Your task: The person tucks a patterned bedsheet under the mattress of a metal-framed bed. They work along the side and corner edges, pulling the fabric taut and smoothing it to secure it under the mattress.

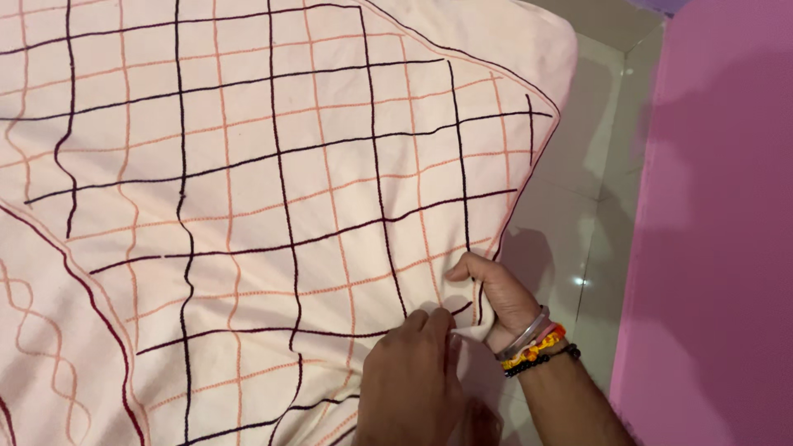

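the pink checked cloth [248, 182] lies spread across the view, its right edge above the tiled floor [578, 190]. right hand [496, 301] is closed, gripping that edge; left hand [413, 380] pinches the fabric just beside it, keeping the edge gathered. bracelets [537, 347] ring the right wrist.

Bed [545, 49] covered by a pale pink sheet [248, 165] with a grid of dark and orange lines, lying directly on it and bunched near its lower right edge. Pale tiled floor [578, 206] lies just right of the bed.
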